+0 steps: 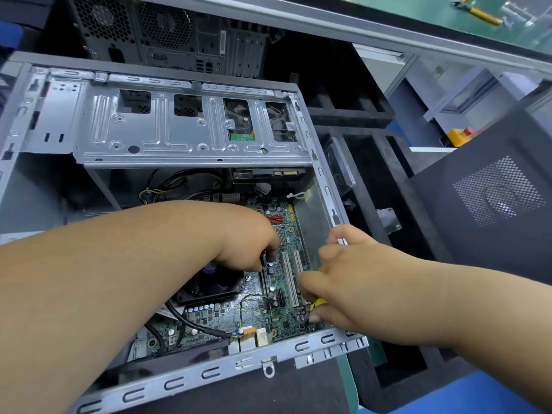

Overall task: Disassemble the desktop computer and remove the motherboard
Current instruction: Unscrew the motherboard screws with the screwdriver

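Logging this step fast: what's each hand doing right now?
Left hand: fingers curled down at the motherboard; what it grips cannot be told.
Right hand: holds a yellow-handled tool.

Bright, even light falls from overhead, so my forearms look flatly lit. Soft glare streaks the stamped silver steel drive cage (191,127). Under it the case interior drops into deep shadow. The wide lens bows straight edges near the frame borders. The far green bench top (373,13) is soft and slightly blurred.
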`<state>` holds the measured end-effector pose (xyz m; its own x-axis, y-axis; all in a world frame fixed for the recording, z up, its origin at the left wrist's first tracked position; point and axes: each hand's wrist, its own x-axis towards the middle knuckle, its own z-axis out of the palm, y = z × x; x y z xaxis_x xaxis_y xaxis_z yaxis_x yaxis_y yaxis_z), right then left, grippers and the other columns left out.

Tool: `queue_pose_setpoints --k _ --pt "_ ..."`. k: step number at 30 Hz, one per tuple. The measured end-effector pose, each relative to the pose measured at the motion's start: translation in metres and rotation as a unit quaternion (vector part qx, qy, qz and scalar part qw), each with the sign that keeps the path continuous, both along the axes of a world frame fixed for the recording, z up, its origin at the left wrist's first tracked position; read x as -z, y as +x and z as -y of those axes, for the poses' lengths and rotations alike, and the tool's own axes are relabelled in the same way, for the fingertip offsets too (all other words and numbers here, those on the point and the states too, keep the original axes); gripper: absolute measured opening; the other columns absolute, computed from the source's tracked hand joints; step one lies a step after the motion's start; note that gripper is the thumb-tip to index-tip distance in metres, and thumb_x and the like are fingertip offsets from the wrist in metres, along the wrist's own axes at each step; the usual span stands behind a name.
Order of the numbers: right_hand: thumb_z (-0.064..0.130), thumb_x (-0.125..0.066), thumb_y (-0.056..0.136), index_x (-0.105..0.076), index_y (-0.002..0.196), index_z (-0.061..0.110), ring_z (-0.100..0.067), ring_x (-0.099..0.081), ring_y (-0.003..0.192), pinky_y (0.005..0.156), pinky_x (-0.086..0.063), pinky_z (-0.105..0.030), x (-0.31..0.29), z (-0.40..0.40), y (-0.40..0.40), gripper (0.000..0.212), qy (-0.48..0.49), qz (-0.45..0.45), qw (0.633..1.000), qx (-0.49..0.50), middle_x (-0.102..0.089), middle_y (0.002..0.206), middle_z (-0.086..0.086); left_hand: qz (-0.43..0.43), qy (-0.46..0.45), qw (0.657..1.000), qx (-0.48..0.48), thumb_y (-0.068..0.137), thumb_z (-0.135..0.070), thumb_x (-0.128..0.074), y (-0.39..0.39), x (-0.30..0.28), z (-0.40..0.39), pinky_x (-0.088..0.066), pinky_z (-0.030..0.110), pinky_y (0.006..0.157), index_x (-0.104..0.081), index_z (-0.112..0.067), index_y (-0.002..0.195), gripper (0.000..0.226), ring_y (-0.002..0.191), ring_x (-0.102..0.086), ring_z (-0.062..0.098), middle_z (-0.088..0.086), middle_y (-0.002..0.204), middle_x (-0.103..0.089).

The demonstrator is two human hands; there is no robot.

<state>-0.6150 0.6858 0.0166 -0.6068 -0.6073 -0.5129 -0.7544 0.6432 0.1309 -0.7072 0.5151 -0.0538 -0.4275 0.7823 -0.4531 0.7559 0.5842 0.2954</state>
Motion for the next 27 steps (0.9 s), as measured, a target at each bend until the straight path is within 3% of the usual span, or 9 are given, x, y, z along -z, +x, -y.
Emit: queue_pose_setpoints --k 5,7,10,13,18,23,27 --pt "0.037 -0.043 0.095 -0.039 0.107 0.025 -0.017 -0.040 0.092 0.102 -0.014 -0.033 -0.002 -0.003 0.000 0.016 -0.037 0.033 0.999 0.012 -0.058 0.087 0.009 0.001 -0.002 1.000 0.000 0.090 -0.034 -0.059 0.000 0.000 0.001 -0.038 0.024 0.077 -0.057 -0.033 0.124 0.034 0.106 -0.056 0.017 -0.006 0.119 -0.059" --pt "0.027 -0.051 0.092 -0.039 0.105 0.026 -0.013 -0.033 0.093 0.104 -0.015 -0.033 -0.005 -0.003 -0.003 0.017 -0.042 0.055 0.998 0.013 -0.054 0.092 0.011 0.003 -0.006 1.000 -0.002 0.090 -0.034 -0.059 0.000 0.001 0.000 -0.038 0.024 0.077 -0.057 -0.032 0.124 0.035 0.106 -0.056 0.018 -0.006 0.120 -0.059" --pt "0.040 -0.040 0.096 -0.039 0.102 0.026 -0.011 -0.029 0.092 0.105 -0.014 -0.031 -0.009 -0.004 -0.006 0.015 -0.044 0.054 0.998 0.007 -0.055 0.094 0.012 0.007 -0.007 1.000 -0.005 0.090 -0.034 -0.059 0.000 0.001 0.000 -0.038 0.024 0.077 -0.057 -0.032 0.124 0.034 0.105 -0.056 0.018 -0.006 0.119 -0.059" --pt "0.053 -0.014 0.098 -0.041 0.109 0.023 -0.014 -0.029 0.090 0.103 -0.011 -0.032 -0.009 -0.003 -0.008 0.041 -0.013 0.017 0.999 -0.023 -0.057 0.090 0.008 0.005 -0.006 1.000 -0.005 0.090 -0.034 -0.059 -0.001 0.001 0.000 -0.038 0.024 0.077 -0.057 -0.033 0.124 0.034 0.105 -0.056 0.018 -0.006 0.119 -0.059" --pt "0.040 -0.028 0.101 -0.038 0.114 0.024 -0.017 -0.038 0.099 0.102 -0.010 -0.031 -0.006 -0.004 -0.006 0.022 -0.037 0.018 0.999 -0.021 -0.057 0.095 0.008 0.009 -0.008 1.000 -0.007 0.089 -0.033 -0.059 -0.001 0.002 0.000 -0.037 0.024 0.075 -0.058 -0.033 0.122 0.033 0.102 -0.056 0.017 -0.006 0.117 -0.059" --pt "0.041 -0.047 0.096 -0.045 0.112 0.030 -0.009 -0.036 0.102 0.106 -0.011 -0.026 -0.012 -0.006 -0.013 0.020 -0.084 0.053 0.995 0.008 -0.055 0.099 0.016 0.012 -0.005 1.000 -0.008 0.089 -0.033 -0.060 -0.001 0.003 0.000 -0.034 0.023 0.074 -0.059 -0.032 0.121 0.032 0.103 -0.055 0.017 -0.007 0.118 -0.059" --pt "0.055 -0.039 0.096 -0.051 0.105 0.032 -0.006 -0.037 0.100 0.106 -0.014 -0.029 -0.010 -0.004 -0.016 0.027 -0.068 0.041 0.997 0.009 -0.057 0.094 0.016 0.013 -0.006 1.000 -0.008 0.089 -0.033 -0.059 -0.001 0.003 0.000 -0.034 0.023 0.075 -0.058 -0.032 0.122 0.033 0.104 -0.055 0.017 -0.007 0.118 -0.058"
